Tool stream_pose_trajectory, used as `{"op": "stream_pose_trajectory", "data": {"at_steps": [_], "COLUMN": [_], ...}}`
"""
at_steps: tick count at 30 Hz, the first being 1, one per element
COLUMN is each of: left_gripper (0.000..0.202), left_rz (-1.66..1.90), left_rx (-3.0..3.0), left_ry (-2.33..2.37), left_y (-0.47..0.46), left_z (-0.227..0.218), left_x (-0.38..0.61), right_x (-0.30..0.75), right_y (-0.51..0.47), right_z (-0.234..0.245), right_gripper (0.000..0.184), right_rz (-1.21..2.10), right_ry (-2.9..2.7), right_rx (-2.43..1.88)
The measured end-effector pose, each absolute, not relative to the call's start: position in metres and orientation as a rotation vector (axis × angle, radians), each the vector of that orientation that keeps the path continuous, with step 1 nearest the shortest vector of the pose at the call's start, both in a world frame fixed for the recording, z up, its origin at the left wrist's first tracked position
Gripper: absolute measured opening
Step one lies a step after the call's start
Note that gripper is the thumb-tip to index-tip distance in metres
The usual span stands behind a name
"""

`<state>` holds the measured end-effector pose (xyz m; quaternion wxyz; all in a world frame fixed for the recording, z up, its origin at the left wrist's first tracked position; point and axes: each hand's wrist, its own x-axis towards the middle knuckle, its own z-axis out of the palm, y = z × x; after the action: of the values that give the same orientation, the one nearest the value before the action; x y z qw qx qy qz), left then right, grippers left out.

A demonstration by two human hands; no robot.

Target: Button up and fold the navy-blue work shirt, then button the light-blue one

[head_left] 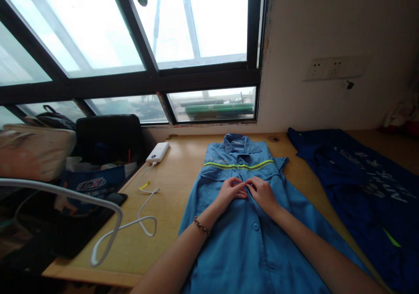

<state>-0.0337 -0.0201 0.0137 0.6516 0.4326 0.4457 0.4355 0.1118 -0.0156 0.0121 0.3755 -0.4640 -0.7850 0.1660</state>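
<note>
A blue work shirt [222,241] lies front side up on the wooden table, its collar toward the window and a yellow-green stripe across the chest. Both hands meet at its front placket, just below the stripe. My left hand [232,189] has its fingers bent together at the placket edge. My right hand [262,193] pinches the other side of the placket, fingertips nearly touching the left ones. Whatever button lies between the fingertips is hidden. Lower on the placket, a button [256,226] shows.
A white power bank [158,153] with a looping white cable [140,220] lies on the left of the wooden table [176,172]. Dark blue clothing [353,176] is spread at right. A black chair [109,137] and bags stand left. The window and wall bound the far side.
</note>
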Motion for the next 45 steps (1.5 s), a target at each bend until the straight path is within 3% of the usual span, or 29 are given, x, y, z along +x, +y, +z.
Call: {"op": "stream_pose_trajectory", "data": {"at_steps": [14,19,25,37,41,45], "left_gripper": [0.030,0.028,0.035,0.044,0.043,0.037], "left_rz": [1.033,1.146,1.199,1.249,1.232,1.218], "left_rx": [0.895,0.757,0.680,0.748,0.830,0.827], "left_ry": [1.020,1.033,1.043,1.058,1.074,1.105], "left_y": [-0.021,-0.021,-0.022,-0.023,-0.025,-0.027], "left_z": [0.011,0.011,0.012,0.009,0.010,0.013], "left_x": [-0.034,-0.031,-0.028,-0.027,-0.024,-0.023], "right_x": [0.109,0.109,0.111,0.110,0.109,0.108], "right_y": [-0.019,-0.012,0.001,-0.001,-0.002,-0.010], "right_z": [0.019,0.013,-0.003,0.000,-0.001,0.006], "right_gripper": [0.010,0.007,0.017,0.019,0.017,0.011], "right_rz": [0.475,0.701,0.984,1.182,1.130,0.791], "right_ry": [-1.944,-1.818,-1.661,-1.493,-1.508,-1.668], "right_rx": [-1.125,-1.120,-1.143,-1.063,-1.095,-1.120]}}
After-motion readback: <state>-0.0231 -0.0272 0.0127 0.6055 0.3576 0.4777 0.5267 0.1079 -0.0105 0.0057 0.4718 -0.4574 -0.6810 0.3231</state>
